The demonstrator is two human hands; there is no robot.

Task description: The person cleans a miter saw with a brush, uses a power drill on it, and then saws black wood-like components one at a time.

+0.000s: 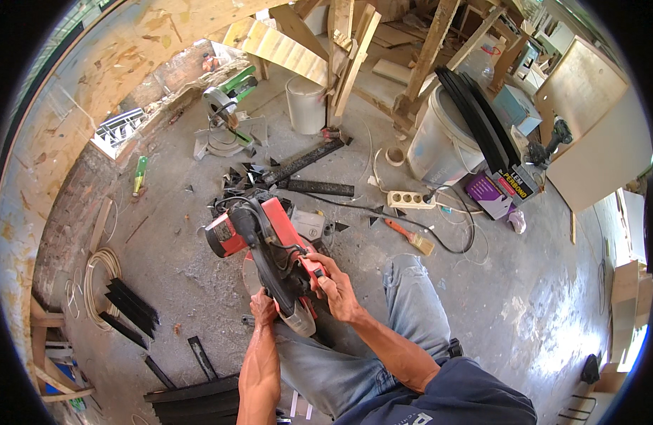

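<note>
A red and black miter saw (pixel 280 227) stands on the floor between my legs. My right hand (pixel 333 283) is closed around its red handle, near the switch. My left hand (pixel 263 308) is a closed fist low beside the saw's round blade (pixel 250 273); what its fingers grip is hidden. Small black triangular offcuts (pixel 252 173) are heaped behind the saw, with longer black strips (pixel 319 188) beside them. More black strips (pixel 192 400) lie in a stack by my left forearm.
A paintbrush (pixel 411 237) and a white power strip (pixel 410 200) with cords lie to the right. A white bucket (pixel 443 142) bears long black strips (pixel 482 117). Farther back is a green miter saw (pixel 231 106). Coiled cable (pixel 103 283) lies at left, below a slanting wooden board (pixel 57 127).
</note>
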